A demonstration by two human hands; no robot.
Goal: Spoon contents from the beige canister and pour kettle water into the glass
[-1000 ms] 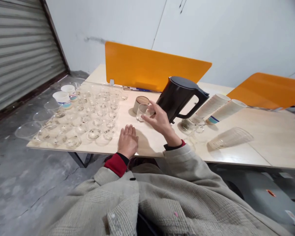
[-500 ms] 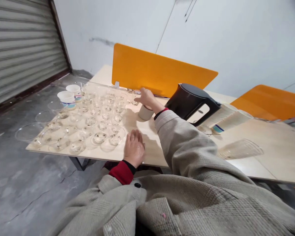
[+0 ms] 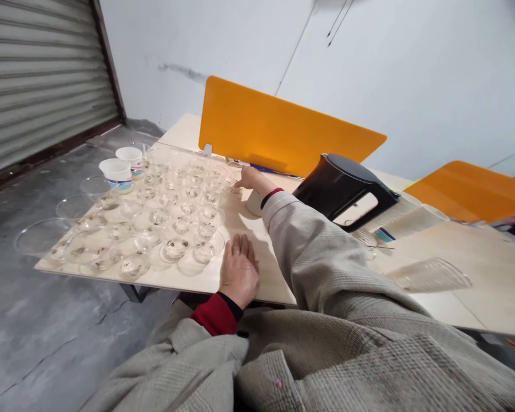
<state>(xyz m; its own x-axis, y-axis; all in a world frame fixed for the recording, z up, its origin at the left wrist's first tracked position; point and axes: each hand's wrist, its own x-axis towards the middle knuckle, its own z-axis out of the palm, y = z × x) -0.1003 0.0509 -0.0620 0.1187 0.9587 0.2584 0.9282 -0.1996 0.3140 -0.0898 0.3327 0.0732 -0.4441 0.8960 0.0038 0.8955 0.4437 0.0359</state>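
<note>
My left hand (image 3: 239, 273) lies flat on the table near its front edge, fingers stretched out, holding nothing. Beside its fingertips stand clear plastic cups (image 3: 206, 246) with dark leaf-like bits at the bottom. My right hand (image 3: 251, 178) reaches to the back of the table, over a clear cup (image 3: 236, 190) holding dark bits. Its fingers point down and look pressed together; whatever is between them is too small to make out. Just below that wrist is a pale round canister (image 3: 253, 203), partly hidden by the sleeve.
Several rows of clear cups cover the table's left side, with two white printed paper cups (image 3: 115, 173) behind. A black electric kettle (image 3: 339, 189) stands right of my forearm. Farther right lie stacked paper cups (image 3: 405, 214) and a stack of clear cups (image 3: 431, 274). An orange divider (image 3: 283, 126) borders the back.
My right hand has moved left from above the canister to the clear cup at the back. My left hand stays flat on the table. The view has shifted slightly.
</note>
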